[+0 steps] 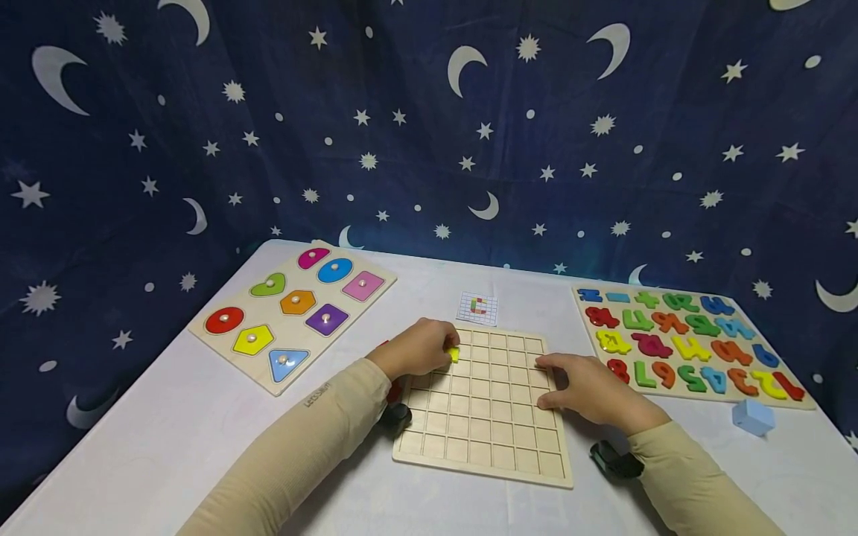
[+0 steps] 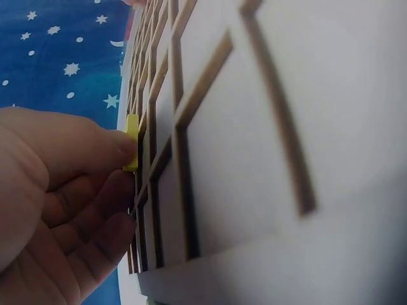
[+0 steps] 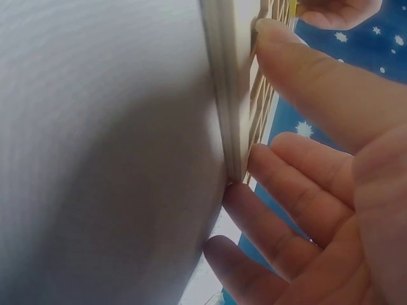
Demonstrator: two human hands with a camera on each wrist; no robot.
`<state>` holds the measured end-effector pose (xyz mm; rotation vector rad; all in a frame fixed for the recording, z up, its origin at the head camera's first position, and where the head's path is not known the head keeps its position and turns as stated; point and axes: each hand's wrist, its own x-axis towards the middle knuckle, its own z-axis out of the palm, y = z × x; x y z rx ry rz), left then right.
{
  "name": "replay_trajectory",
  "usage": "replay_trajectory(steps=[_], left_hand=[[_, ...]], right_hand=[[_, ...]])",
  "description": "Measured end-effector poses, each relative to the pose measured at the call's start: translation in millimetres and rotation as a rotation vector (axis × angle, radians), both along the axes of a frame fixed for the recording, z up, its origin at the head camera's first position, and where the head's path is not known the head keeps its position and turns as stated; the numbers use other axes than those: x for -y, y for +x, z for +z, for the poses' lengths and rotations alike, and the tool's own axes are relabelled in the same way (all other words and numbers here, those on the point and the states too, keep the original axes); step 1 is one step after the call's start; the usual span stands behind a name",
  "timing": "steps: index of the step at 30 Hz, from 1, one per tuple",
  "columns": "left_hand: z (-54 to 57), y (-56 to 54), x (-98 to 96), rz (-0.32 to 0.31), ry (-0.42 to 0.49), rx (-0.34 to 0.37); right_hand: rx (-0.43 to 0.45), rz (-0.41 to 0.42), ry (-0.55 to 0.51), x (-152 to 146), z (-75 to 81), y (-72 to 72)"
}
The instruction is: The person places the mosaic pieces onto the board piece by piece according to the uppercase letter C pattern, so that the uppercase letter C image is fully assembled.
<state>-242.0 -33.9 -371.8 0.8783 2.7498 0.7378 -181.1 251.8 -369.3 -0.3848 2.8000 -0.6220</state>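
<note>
A wooden board [image 1: 480, 428] with a grid of square recesses lies in the middle of the table. Over its far left part, my left hand [image 1: 418, 348] pinches a small yellow tile [image 1: 454, 354] between thumb and fingers. The left wrist view has this tile [image 2: 132, 141] on edge, close against the grid lines. My right hand [image 1: 593, 388] is at the board's right edge, thumb and fingers spread and fingertips touching the rim. Just beyond the board's far edge lies a card [image 1: 477, 308] printed with a coloured grid pattern.
At the left lies a knobbed shape puzzle [image 1: 295, 320]. A number puzzle [image 1: 690, 342] is at the right, with a light blue block [image 1: 754, 417] in front of it. Something red [image 1: 394, 390] is mostly hidden beneath my left forearm. A starry curtain [image 1: 429, 149] hangs behind the table.
</note>
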Motion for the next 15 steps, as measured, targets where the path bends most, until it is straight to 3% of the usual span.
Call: replay_trajectory(steps=[15], left_hand=[[1.6,-0.4,-8.5,0.072,0.003,-0.013]], right_hand=[[-0.011,0.010,-0.010,-0.7,0.4,0.7]])
